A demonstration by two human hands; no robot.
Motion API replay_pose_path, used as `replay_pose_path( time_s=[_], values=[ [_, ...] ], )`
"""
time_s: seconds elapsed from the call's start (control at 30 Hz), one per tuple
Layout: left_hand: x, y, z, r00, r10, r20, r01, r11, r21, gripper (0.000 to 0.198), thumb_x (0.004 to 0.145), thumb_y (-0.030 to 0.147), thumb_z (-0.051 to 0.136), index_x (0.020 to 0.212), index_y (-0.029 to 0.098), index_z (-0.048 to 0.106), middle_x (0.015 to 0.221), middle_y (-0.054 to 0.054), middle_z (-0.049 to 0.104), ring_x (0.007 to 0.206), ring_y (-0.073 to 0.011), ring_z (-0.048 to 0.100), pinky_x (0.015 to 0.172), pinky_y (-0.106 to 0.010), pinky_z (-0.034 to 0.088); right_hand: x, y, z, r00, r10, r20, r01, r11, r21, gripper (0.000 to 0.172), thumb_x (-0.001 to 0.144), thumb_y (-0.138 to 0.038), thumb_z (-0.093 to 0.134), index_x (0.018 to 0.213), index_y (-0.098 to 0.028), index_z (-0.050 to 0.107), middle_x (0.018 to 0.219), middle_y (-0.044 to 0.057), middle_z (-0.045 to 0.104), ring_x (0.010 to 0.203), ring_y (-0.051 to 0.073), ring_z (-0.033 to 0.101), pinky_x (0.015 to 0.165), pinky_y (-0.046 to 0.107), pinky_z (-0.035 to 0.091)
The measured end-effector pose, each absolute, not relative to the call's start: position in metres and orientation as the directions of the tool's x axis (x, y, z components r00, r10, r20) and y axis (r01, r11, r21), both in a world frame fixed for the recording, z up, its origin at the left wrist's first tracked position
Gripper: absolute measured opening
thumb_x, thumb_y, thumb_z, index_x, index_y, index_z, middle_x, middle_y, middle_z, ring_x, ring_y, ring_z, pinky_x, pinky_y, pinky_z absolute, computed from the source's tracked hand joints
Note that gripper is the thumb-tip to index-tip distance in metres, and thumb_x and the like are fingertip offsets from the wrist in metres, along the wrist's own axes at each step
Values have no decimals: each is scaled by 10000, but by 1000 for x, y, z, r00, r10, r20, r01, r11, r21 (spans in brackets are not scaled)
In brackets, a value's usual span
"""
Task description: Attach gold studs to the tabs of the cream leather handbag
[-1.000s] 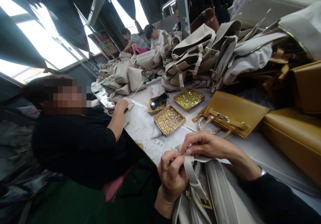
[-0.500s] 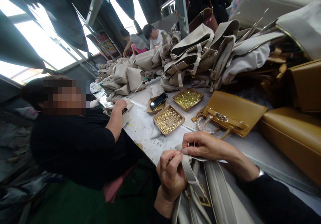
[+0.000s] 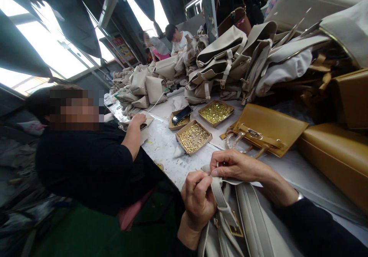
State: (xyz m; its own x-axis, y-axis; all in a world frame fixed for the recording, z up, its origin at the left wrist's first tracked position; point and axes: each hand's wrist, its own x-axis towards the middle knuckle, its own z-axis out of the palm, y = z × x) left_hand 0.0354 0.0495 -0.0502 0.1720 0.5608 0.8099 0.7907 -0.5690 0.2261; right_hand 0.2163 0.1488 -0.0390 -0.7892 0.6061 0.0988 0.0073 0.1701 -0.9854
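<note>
Near bottom centre: left hand (image 3: 198, 201) curled tight around cream strap (image 3: 220, 197) of cream handbag (image 3: 244, 226), fingers pinched closed at strap's top end. Right hand (image 3: 235, 165) just right of it, thumb and fingertips narrowed onto flap edge of same bag, the two hands' fingertips nearly touching. Bag lying at near table edge, gold buckle (image 3: 234, 228) showing below strap. Whether anything small sits between fingertips: cannot tell.

Just beyond hands on white table (image 3: 166, 149): cardboard tray of gold studs (image 3: 194, 137); farther back, second tray (image 3: 216, 113) of gold hardware; to its left, third tray with black phone (image 3: 182, 115) lying across it. Right of trays, tan handbag (image 3: 266, 128) flat on table, metal clasp up, handles pointing near. More tan bags (image 3: 339, 157) at near right. Pile of cream bags (image 3: 227, 57) far centre, stretching left along far table edge.

Left: co-worker in black sleeve (image 3: 92, 165), hand (image 3: 138, 119) resting on small cream piece at table edge. Two more people (image 3: 172, 40) far back. Red-and-yellow poster (image 3: 122, 50) on far wall, writing too small to read. No brand marks legible on bags or hardware.
</note>
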Motion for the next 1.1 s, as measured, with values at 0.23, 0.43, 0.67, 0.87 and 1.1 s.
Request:
replay_pose_path(
  time_s=[0.23, 0.43, 0.67, 0.87, 1.1],
  values=[
    [37, 49, -50, 164, 561, 811, 810, -546, 214, 218, 845, 46, 645, 1017, 178, 619, 915, -54, 613, 820, -163, 670, 730, -266, 598, 216, 144, -29, -760, 616, 209, 115, 444, -889, 277, 978, -412, 622, 843, -173, 656, 750, -21, 602, 691, 119, 505, 619, 236, 358],
    [38, 48, -50, 169, 569, 805, 817, -537, 208, 227, 842, 65, 659, 1022, 196, 612, 919, -52, 619, 814, -164, 674, 717, -271, 605, 215, 140, -24, -764, 601, 237, 138, 510, -849, 317, 1011, -429, 572, 826, -179, 637, 756, -12, 597, 691, 124, 505, 619, 244, 351],
    [37, 47, -53, 154, 574, 805, 825, -523, 215, 215, 857, 72, 656, 1029, 194, 612, 936, -56, 619, 826, -163, 674, 732, -274, 607, 211, 137, -25, -706, 674, 218, 219, 500, -838, 244, 943, -319, 659, 748, -174, 633, 664, -38, 560, 616, 103, 467, 563, 235, 305],
    [35, 50, -54, 121, 586, 801, 802, -533, 269, 190, 860, 91, 666, 1020, 178, 613, 934, -65, 638, 867, -181, 673, 761, -291, 599, 206, 137, -32, -667, 702, 250, 282, 549, -787, 267, 953, -312, 648, 727, -170, 630, 669, -25, 579, 607, 107, 472, 560, 245, 296],
    [33, 59, -41, 42, 700, 713, 724, -513, 461, 149, 868, 93, 651, 961, 200, 605, 902, -34, 692, 864, -172, 693, 790, -289, 572, 228, 127, -13, -707, 662, 251, 125, 466, -876, 227, 1009, -303, 549, 1142, -220, 713, 1071, 72, 751, 958, 214, 677, 858, 342, 514]
  ],
)
